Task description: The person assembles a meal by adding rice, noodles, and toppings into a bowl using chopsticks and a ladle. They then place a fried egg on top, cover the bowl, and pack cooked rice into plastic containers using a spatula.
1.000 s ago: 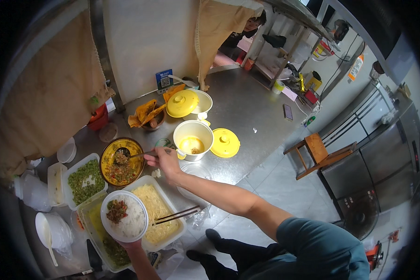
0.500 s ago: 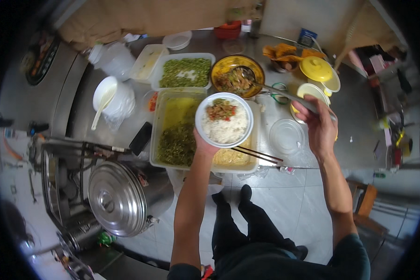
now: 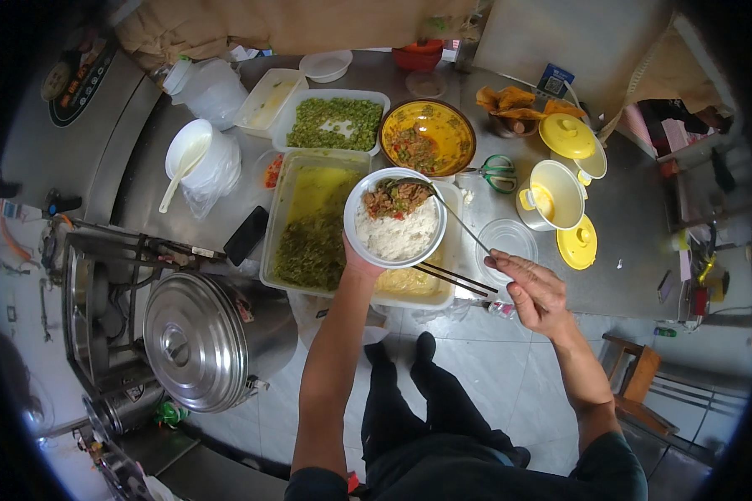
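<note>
Item: white bowl [image 3: 350, 230], holding rice [image 3: 397, 236] topped with a brown, green and red mix [image 3: 390, 200]; I see it raised above the bench [image 3: 622, 200] by its near edge, over two neighbouring tubs.
Item: left hand [image 3: 361, 263], cupped under that bowl and gripping it; most fingers hidden from me.
Item: right hand [image 3: 536, 292], closed on the end of a metal ladle [image 3: 462, 223], whose head sits at the topping, just inside the bowl's far rim.
Tubs below: dark greens [image 3: 309, 255] to the left; pale yellow shreds [image 3: 405, 282] to the right, both at the bench's near edge; chopsticks [image 3: 455, 279] lie across the latter.
Toward the far edge: yellow bowl [image 3: 451, 138], part filled; beside it, scissors [image 3: 500, 173].
Toward the right end: pale pot [image 3: 570, 196], yellow lid [image 3: 576, 242].
Left of the tubs: black phone [image 3: 246, 236].
</note>
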`<state>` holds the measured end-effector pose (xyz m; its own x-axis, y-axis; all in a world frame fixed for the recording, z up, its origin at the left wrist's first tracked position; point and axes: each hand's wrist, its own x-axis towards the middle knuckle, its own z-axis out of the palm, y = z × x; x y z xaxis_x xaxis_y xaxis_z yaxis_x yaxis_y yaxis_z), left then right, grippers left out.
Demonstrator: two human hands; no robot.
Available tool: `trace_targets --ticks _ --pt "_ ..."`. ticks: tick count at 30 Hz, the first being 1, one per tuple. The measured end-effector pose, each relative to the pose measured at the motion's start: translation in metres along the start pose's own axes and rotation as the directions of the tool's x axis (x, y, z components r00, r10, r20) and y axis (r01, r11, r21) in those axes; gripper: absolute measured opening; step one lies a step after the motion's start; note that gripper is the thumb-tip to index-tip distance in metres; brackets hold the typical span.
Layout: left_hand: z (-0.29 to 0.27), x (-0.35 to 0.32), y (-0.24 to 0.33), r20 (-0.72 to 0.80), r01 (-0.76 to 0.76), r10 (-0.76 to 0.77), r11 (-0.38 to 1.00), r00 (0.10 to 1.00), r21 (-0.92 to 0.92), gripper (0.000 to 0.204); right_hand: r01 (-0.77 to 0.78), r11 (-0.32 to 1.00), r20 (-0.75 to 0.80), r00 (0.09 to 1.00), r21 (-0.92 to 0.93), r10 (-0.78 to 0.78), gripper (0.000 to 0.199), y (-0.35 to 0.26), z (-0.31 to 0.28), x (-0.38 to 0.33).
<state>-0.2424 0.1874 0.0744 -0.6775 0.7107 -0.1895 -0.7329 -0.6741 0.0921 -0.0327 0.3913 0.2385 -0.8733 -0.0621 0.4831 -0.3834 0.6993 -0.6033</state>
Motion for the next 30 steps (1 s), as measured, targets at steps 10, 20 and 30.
trace_targets --ticks 10,20,30 --pt "0.003 0.004 -0.003 0.056 -0.020 0.018 0.999 0.998 0.042 0.059 0.063 0.996 -0.014 0.998 -0.059 -0.064 0.027 -0.001 -0.002 -0.001" --pt "0.008 0.001 0.009 -0.034 -0.023 0.027 0.995 0.999 0.096 0.061 0.207 0.976 0.220 0.957 -0.060 -0.190 0.046 0.001 -0.028 -0.009" --pt "0.004 -0.006 0.007 -0.017 -0.037 0.038 0.998 0.999 0.053 0.061 0.225 0.972 0.148 0.966 -0.066 -0.214 0.047 -0.002 -0.036 -0.024"
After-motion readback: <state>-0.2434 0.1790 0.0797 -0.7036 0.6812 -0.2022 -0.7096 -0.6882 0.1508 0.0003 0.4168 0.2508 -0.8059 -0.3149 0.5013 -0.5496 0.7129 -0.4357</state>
